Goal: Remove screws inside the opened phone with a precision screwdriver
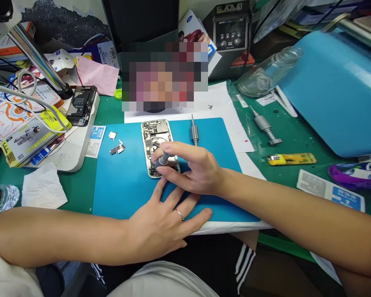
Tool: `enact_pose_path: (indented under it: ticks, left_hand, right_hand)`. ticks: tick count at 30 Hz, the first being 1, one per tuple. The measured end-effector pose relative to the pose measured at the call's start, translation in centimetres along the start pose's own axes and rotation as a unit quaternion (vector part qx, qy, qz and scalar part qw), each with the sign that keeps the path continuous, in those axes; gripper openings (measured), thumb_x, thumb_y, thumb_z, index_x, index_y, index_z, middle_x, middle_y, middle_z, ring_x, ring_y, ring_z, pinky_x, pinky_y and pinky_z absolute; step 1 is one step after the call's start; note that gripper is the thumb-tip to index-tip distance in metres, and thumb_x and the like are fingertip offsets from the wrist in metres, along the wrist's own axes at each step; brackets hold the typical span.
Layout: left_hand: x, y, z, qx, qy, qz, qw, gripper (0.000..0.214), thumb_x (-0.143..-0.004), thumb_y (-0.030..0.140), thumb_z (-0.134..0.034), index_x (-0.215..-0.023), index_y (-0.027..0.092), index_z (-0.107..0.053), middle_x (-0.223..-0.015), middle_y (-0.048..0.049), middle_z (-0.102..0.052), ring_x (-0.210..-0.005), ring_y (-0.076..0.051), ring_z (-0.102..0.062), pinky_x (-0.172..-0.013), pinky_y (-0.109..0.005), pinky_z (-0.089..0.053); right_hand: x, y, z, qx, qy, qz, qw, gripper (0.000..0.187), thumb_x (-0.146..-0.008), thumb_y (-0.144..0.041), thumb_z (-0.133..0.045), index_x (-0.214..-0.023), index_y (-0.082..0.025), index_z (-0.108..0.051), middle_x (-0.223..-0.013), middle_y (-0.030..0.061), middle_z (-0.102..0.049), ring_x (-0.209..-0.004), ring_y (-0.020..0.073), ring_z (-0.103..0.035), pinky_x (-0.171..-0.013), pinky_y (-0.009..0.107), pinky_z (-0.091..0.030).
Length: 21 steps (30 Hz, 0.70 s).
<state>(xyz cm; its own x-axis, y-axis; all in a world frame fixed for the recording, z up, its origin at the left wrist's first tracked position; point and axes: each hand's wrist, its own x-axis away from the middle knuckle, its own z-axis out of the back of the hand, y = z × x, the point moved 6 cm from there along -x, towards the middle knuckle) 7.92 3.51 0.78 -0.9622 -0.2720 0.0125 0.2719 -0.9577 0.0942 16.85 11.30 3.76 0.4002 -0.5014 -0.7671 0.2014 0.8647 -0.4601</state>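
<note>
An opened phone [156,136] with its insides showing lies on a blue work mat [120,181]. My right hand [193,169] is pinched round a small grey screwdriver [161,160], its tip down in the phone's lower part. My left hand [165,220] lies flat on the mat just below the phone, fingers spread, a ring on one finger, index fingertip near the phone's bottom edge. Two small metal shield parts [116,144] rest on the mat left of the phone. A second grey screwdriver [194,132] lies to the phone's right.
A white stand [77,140] carries another opened phone [81,105] at left, beside boxes and cables. A folded tissue [43,187] lies at front left. On the green mat at right are a third screwdriver [264,126], a yellow tool [290,159], a glass bottle [267,72] and a blue pad [336,90].
</note>
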Motion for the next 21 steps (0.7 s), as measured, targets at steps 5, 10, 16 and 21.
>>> enact_pose_path:
  ticks: [5, 10, 16, 21]
  left_hand:
    - [0.1, 0.0, 0.0, -0.005, 0.0, 0.001, 1.0, 0.078, -0.086, 0.053, -0.071, -0.151, 0.023, -0.04, -0.154, -0.015, -0.043, -0.137, -0.039, -0.039, -0.11, -0.062, -0.034]
    - [0.1, 0.1, 0.0, -0.005, 0.003, 0.002, 1.0, 0.077, -0.086, 0.053, -0.071, -0.15, 0.023, -0.042, -0.152, -0.0152, -0.044, -0.137, -0.039, -0.039, -0.11, -0.06, -0.034]
    - [0.2, 0.1, 0.0, -0.011, 0.007, 0.003, 1.0, 0.081, -0.084, 0.052, -0.073, -0.152, 0.023, -0.04, -0.151, -0.0137, -0.046, -0.137, -0.039, -0.039, -0.113, -0.06, -0.032]
    - [0.2, 0.1, 0.1, -0.008, 0.01, 0.005, 1.0, 0.08, -0.083, 0.053, -0.074, -0.15, 0.023, -0.041, -0.15, -0.0144, -0.046, -0.136, -0.038, -0.04, -0.111, -0.06, -0.033]
  right_hand:
    - [-0.6, -0.9, 0.7, 0.024, 0.004, 0.056, 0.998, 0.041, -0.093, -0.012, -0.063, -0.131, -0.016, -0.047, -0.112, 0.0102, -0.069, -0.107, 0.0174, -0.069, -0.09, 0.034, -0.064]
    - [-0.9, -1.3, 0.9, 0.063, 0.003, 0.067, 0.996, 0.037, -0.09, -0.01, -0.066, -0.124, -0.014, -0.051, -0.11, 0.0114, -0.067, -0.104, 0.0171, -0.069, -0.086, 0.032, -0.064]
    - [-0.9, -1.7, 0.5, 0.081, -0.012, 0.077, 0.994, 0.034, -0.093, -0.008, -0.055, -0.125, -0.015, -0.049, -0.112, 0.0121, -0.068, -0.103, 0.0174, -0.07, -0.083, 0.032, -0.064]
    - [-0.9, -1.5, 0.8, 0.089, -0.002, 0.072, 0.993, 0.039, -0.092, -0.014, -0.064, -0.127, -0.019, -0.048, -0.11, 0.0093, -0.069, -0.1, 0.0169, -0.071, -0.082, 0.032, -0.065]
